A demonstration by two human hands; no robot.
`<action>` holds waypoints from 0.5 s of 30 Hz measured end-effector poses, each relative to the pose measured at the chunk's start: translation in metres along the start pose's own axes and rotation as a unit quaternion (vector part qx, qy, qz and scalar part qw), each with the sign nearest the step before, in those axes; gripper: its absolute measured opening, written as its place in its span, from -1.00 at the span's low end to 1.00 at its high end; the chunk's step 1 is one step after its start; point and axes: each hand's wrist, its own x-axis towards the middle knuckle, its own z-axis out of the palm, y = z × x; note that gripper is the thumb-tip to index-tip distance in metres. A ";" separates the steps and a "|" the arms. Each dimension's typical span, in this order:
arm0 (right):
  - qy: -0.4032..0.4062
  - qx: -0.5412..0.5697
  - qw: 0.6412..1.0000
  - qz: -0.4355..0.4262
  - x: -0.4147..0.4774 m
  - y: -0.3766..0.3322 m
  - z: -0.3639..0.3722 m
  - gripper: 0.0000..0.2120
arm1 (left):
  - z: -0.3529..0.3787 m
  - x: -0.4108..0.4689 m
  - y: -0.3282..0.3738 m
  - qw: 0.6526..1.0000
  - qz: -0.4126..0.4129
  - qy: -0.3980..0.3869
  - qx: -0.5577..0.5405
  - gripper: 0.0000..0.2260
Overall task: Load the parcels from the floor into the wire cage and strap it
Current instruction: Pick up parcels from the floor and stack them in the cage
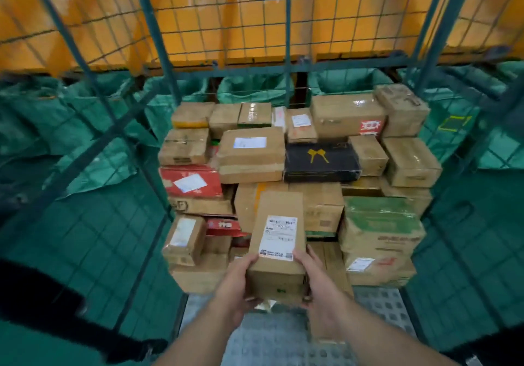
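Because both hands grasp the parcel (279, 252) only at its near end, the left hand (238, 283) curled round the lower left corner and the right hand (319, 283) round the right edge, its long far end hangs unsupported over the cage floor (380, 306). I judge it could tip forward or slip out of that short hold. Just beyond it, the stacked parcels (312, 207) rise in uneven steps, and a small carton (184, 239) at the front left sits tilted. A long box laid on so rough a top might rock, slide back out of the open front, or knock a neighbour loose.

The held parcel is a narrow brown cardboard box, lightly creased, with a white shipping label (279, 236) facing up. It is level with the lower front of the stack. Behind it lie a green-topped carton (380, 218), a red box (190, 181) and a black box (320, 161) with a gold bow, all inside the green wire cage (154, 33). No strap shows.
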 end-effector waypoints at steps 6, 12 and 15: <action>0.021 0.000 1.000 -0.015 0.068 -0.069 -0.067 -0.51 | 0.096 0.079 0.031 0.999 -0.010 -0.037 0.028 -0.65; 0.064 0.019 0.998 -0.007 0.125 -0.113 -0.110 -0.45 | 0.164 0.127 0.058 0.998 -0.014 -0.052 0.037 -0.54; 0.057 0.063 0.996 0.016 0.139 -0.131 -0.116 -0.43 | 0.175 0.139 0.086 0.996 -0.009 -0.064 0.069 -0.56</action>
